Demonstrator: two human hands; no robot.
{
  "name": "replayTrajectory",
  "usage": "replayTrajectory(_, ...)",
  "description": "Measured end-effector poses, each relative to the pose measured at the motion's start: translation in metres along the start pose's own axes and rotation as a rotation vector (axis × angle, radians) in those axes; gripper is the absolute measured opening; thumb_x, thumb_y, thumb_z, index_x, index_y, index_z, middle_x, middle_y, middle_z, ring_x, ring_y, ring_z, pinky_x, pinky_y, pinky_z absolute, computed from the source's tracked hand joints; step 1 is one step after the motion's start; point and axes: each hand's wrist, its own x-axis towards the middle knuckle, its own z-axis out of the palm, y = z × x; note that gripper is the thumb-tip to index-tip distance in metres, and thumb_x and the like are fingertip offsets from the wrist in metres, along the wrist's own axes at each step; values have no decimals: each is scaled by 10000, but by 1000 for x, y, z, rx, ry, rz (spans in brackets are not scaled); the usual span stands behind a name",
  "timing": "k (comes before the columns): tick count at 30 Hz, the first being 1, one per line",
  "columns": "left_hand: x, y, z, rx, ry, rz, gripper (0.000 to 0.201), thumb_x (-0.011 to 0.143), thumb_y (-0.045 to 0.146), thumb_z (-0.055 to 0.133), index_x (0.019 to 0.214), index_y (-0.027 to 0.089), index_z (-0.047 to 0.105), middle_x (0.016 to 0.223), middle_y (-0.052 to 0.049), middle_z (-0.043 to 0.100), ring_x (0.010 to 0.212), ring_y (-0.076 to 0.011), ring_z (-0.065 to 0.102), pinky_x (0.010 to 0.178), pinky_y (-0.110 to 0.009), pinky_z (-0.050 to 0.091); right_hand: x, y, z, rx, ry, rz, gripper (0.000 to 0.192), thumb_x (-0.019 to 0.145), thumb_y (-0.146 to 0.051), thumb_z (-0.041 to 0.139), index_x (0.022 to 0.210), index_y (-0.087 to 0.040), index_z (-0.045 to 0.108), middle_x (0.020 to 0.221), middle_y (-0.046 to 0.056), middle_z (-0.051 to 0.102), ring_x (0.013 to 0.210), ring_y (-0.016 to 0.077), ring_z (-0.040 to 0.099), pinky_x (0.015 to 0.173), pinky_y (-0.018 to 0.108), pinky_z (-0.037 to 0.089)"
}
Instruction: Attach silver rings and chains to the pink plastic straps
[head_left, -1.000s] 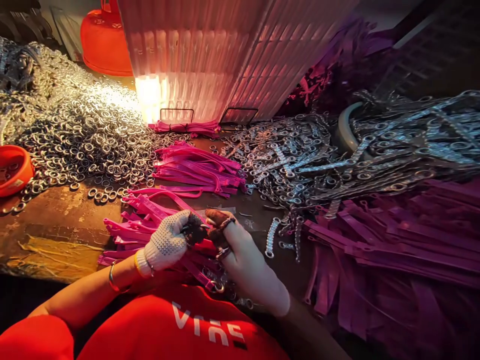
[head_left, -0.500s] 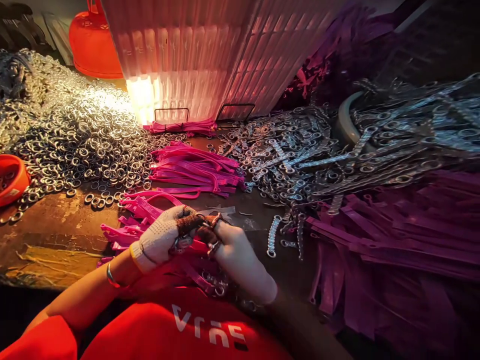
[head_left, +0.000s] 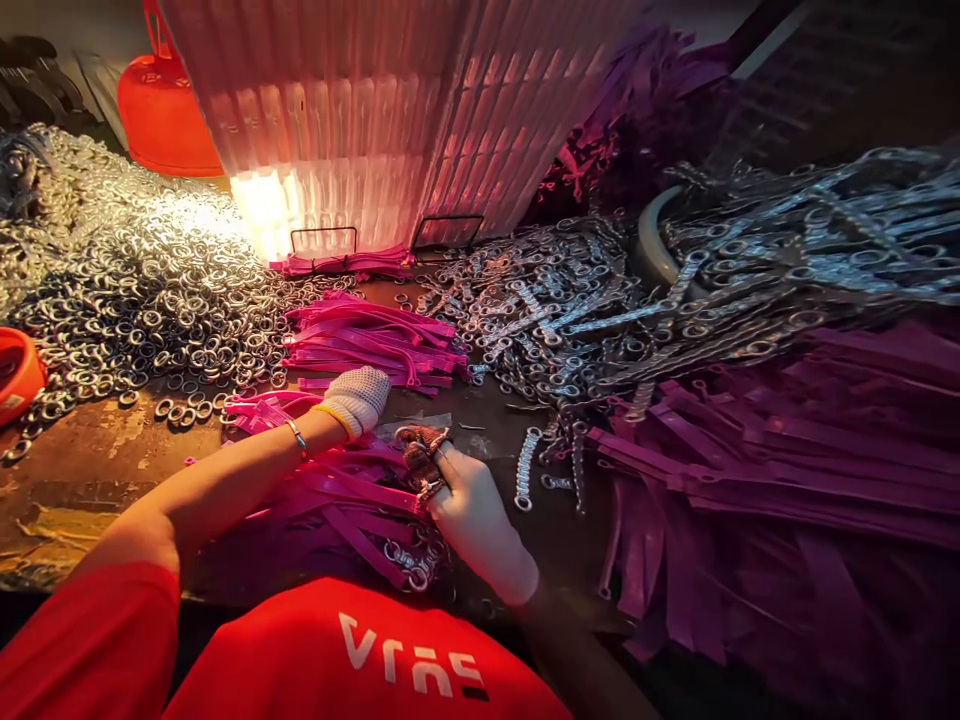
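Left, loose metal rings point(head_left: 199, 320) lie heaped on the bench point(head_left: 124, 435). The left hand point(head_left: 361, 395), nearer than the right to the far bundle of pink strips point(head_left: 352, 335), is at its near edge, the strips' long axes running roughly left to right; its grip is hidden. Rightward, the right hand point(head_left: 472, 510) curls its fingers together, whether around anything I cannot tell.

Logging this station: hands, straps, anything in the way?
Left hand at upper pink straps, grip hidden. Right hand curled beside lower pink straps, grip unclear. Metal strip right of right hand, not touching.
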Motion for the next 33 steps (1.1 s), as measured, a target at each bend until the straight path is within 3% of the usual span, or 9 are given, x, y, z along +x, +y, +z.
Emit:
replayTrajectory(3,-15,3,-10,185,67,73,235,717,38,699,584,159,547,827,-104,647,1016,-252,634,805,-276,484,-3,0,-6,-20,-24,16,381,915,-208,437,1229,-187,653,1126,127,744,1030,276,690,894,408,534)
replayTrajectory(6,-47,7,-30,270,64,146,132,782,153,697,685,163,608,735,-49,616,781,-179,619,664,-235,448,0,-1,-10,-11,-41,-41,438,863,-130,444,1250,-192,640,1200,119,715,1124,267,647,962,402,498)
replayTrajectory(10,-97,7,-44,4,-129,56,317,901,483,607,902,169,648,493,55,486,374,-79,377,396,-203,268,13,-9,-6,-147,-51,-115,399,794,-65,459,1102,-175,687,1134,122,710,1070,259,629,926,373,477)
replayTrajectory(14,-127,-1,-37,-255,-166,-39,388,884,543,620,794,166,597,459,71,445,332,-49,317,342,-180,205,25,-26,-1,-415,-189,-68,295,754,-46,484,938,-154,688,971,116,711,897,239,627,787,328,443)
replayTrajectory(21,-138,-5,-20,-315,-137,-24,449,880,565,610,684,178,494,492,64,449,355,-45,312,363,-192,225,21,-54,-4,-810,-299,-133,234,767,-40,509,877,-158,679,942,144,686,837,243,602,678,350,323)
replayTrajectory(27,-143,-10,-16,260,17,380,226,923,320,550,829,144,656,771,-42,664,701,-135,539,650,-249,402,16,-45,2,-882,-229,-173,175,794,-48,526,799,-162,658,854,132,661,766,230,567,633,355,267)
replayTrajectory(29,-140,-13,-17,334,-67,381,231,925,294,529,823,137,664,799,-53,685,719,-150,548,665,-264,401,14,-41,4,-862,-186,-180,173,777,-50,545,837,-158,668,870,128,662,776,229,563,644,351,282)
replayTrajectory(31,-136,-14,-21,277,-180,328,262,925,320,535,785,132,653,763,-38,665,685,-141,524,630,-253,384,12,-41,5,-840,-157,-171,233,762,-35,544,917,-149,675,916,130,669,797,231,567,665,346,309)
replayTrajectory(33,-135,-14,-24,178,-203,277,299,928,369,551,773,131,646,724,-14,625,655,-123,487,598,-235,362,12,-45,3,-816,-179,-148,311,756,-15,524,999,-145,667,981,134,676,832,235,581,688,341,335)
